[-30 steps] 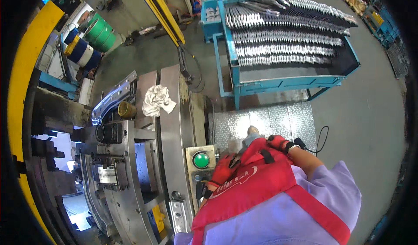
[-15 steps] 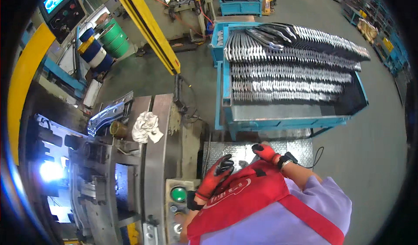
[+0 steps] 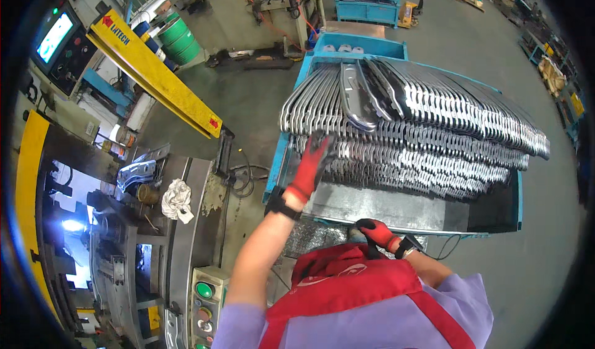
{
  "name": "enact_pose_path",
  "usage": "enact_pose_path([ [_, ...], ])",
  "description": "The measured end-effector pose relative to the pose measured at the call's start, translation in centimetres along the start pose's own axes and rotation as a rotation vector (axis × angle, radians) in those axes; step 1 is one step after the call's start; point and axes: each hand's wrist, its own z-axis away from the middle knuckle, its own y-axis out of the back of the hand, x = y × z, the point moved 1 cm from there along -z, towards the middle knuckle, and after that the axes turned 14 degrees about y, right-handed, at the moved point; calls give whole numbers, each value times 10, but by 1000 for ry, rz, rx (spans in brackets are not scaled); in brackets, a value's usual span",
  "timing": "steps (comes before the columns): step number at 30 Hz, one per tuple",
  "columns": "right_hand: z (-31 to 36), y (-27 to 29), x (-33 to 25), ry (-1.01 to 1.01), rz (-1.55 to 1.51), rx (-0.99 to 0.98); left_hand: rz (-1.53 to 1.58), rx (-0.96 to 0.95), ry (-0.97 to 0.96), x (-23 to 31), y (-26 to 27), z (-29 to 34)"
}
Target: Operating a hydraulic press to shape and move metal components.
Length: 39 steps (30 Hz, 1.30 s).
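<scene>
My left hand [image 3: 315,158], in a red glove with black fingers, stretches forward to the left end of the stacked curved metal parts [image 3: 427,157]. Its fingers are extended and somewhat blurred, and I see nothing held in them. Whether the fingertips touch the parts cannot be made out. One metal part [image 3: 357,101] lies at a different angle on top of the rows, just beyond this hand. My right hand [image 3: 378,232], gloved alike, stays low by my red apron [image 3: 347,281], near the front rim of the blue bin [image 3: 520,209]. Its fingers are partly hidden.
To the left stands a press machine [image 3: 118,268] with a green-button control box [image 3: 204,290]. A white rag [image 3: 178,200] lies on its ledge, near another metal part [image 3: 136,172]. A yellow post [image 3: 155,76] rises beyond. Blue crates [image 3: 367,2] are stacked at the back.
My left hand has moved from beside my apron forward to the stacked parts, its arm now stretched out. The view has shifted, with the bin appearing closer. The right hand remains near my body.
</scene>
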Motion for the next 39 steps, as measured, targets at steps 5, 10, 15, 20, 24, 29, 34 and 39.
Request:
enact_pose_path([
  [5,2,3,22,11,-84,74,-216,-52,-149,-7,15,-113],
  [10,8,7,6,-11,-184,88,-1015,160,-374,34,-48,-114],
  [15,4,14,27,-29,-191,42,-856,316,205,86,-105,-92],
  [20,-6,22,28,-136,-299,29,-941,355,233,85,-105,-95],
  [24,-22,25,18,-15,-96,-113,-858,238,302,96,-110,-91],
  [29,-36,32,-7,30,-252,-40,-535,172,368,87,-77,-109],
  [34,-37,47,0,-1,-291,7,-237,-151,453,95,-83,-95],
  [39,-26,53,7,-112,-489,76,-257,-88,378,80,-73,-85],
])
